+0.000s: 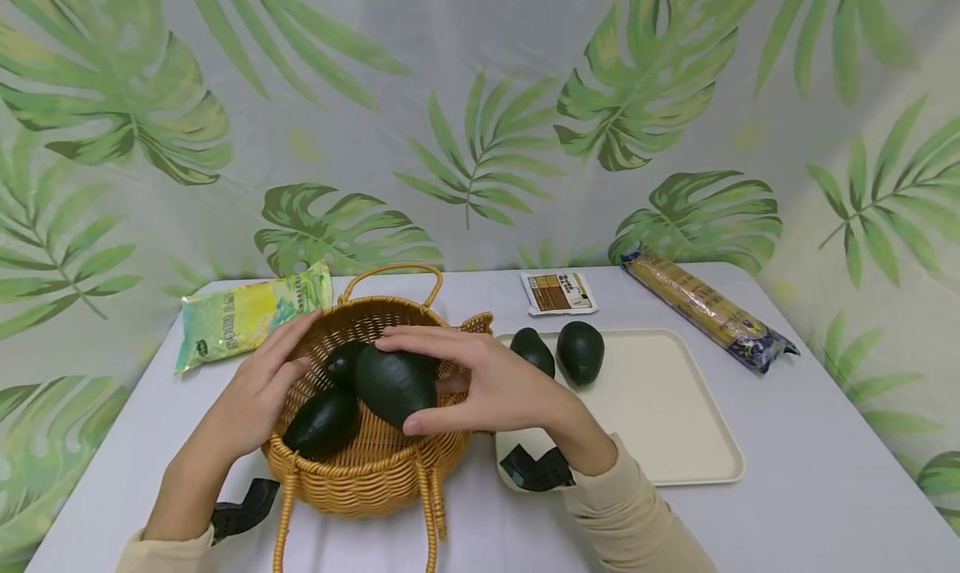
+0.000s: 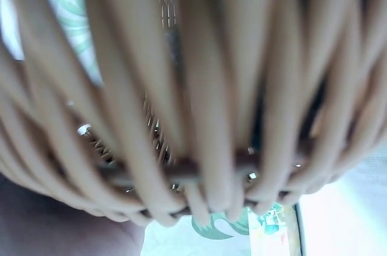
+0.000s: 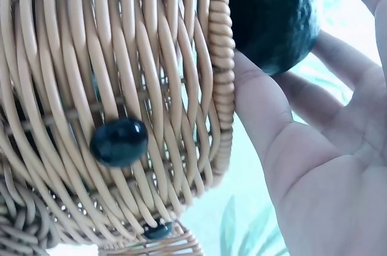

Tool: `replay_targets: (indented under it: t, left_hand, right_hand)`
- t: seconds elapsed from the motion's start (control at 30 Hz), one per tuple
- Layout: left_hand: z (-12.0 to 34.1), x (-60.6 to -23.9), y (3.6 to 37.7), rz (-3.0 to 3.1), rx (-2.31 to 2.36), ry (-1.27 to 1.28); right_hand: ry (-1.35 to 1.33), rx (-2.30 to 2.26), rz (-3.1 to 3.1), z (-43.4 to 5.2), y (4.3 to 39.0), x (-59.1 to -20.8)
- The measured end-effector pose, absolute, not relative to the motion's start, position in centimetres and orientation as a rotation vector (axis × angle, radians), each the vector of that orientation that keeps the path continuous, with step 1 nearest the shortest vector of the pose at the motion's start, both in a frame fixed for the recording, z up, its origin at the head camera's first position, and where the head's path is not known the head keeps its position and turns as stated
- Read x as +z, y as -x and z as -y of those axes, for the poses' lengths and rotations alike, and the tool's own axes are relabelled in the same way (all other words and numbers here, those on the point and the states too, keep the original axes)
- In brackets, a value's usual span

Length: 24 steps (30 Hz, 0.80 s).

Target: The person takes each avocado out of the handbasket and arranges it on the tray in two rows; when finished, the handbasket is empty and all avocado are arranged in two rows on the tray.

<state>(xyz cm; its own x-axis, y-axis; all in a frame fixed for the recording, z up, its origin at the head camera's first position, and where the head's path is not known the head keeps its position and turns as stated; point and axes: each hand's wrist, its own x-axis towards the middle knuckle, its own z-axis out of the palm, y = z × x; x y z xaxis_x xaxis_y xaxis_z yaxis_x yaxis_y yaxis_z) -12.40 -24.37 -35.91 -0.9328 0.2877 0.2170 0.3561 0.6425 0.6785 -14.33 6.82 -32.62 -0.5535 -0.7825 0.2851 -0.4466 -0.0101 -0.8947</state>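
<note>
A woven wicker basket (image 1: 360, 473) sits on the table before me. My right hand (image 1: 480, 381) grips a dark green avocado (image 1: 393, 383) over the basket; the same avocado (image 3: 275, 14) shows at the rim (image 3: 221, 56) in the right wrist view. Two more avocados (image 1: 322, 421) (image 1: 343, 361) lie inside the basket. My left hand (image 1: 258, 386) rests on the basket's left rim with its fingers extended. The left wrist view shows only blurred wicker (image 2: 199, 105) up close. Another two avocados (image 1: 580, 352) (image 1: 532, 350) lie on the cream tray (image 1: 675, 423).
A yellow-green packet (image 1: 251, 313) lies at the back left. A small brown-labelled packet (image 1: 558, 292) and a long wrapped pack (image 1: 708, 311) lie behind the tray. The basket's handles (image 1: 393, 271) hang loose. A leaf-print backdrop stands behind the table.
</note>
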Motion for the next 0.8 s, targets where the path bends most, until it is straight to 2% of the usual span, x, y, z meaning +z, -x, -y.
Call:
replay_targets:
  t: [0.8]
  left_hand:
    - [24.3, -35.9, 12.4, 2.744, -1.173, 0.569]
  right_hand:
    - [1.244, -1.452, -2.182, -11.3, 14.2, -31.1]
